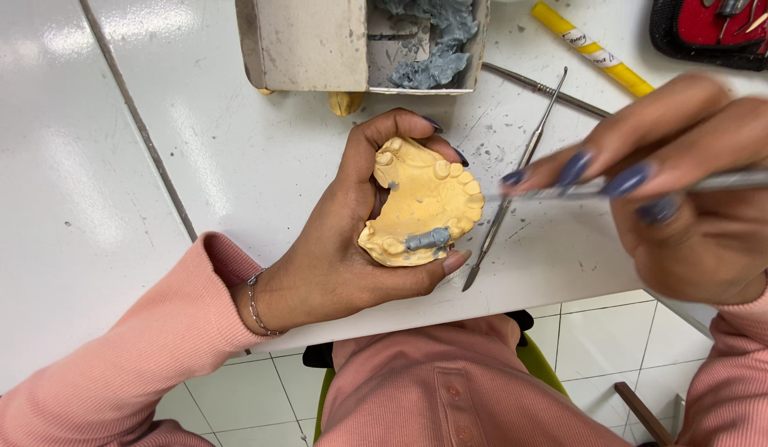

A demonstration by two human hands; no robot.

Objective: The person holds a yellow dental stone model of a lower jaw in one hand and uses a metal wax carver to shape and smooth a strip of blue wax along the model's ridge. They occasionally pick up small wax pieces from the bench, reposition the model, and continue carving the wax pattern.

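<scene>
White and scuffed, the table [260, 157] fills most of our view, with pale floor tiles [599, 348] showing past its near edge, where we sit in a pink long-sleeved top.

Our left hand [334, 248] reaches over that near edge and cups a yellow plaster dental cast [421, 207], fingers curled over its far side and the thumb pressed along its near side. The teeth face up, and a small grey wax block [428, 240] sits on the ridge closest to the thumb. A thin bracelet [254, 305] circles the wrist.

Our right hand [690, 190] hovers at the right, fingers pinched shut on a slim metal instrument [732, 180] whose blurred tip points left and comes just to the cast's right side; we cannot tell whether it touches.

Flat on the table between the two hands lies a second metal carving tool [516, 178], running diagonally toward the near edge. Along the far edge stands an open box [305, 45] with lumps of grey wax [438, 41] inside. A yellow stick [591, 48] lies toward the far right corner, beside a red tool case [719, 25] with a black border.
</scene>
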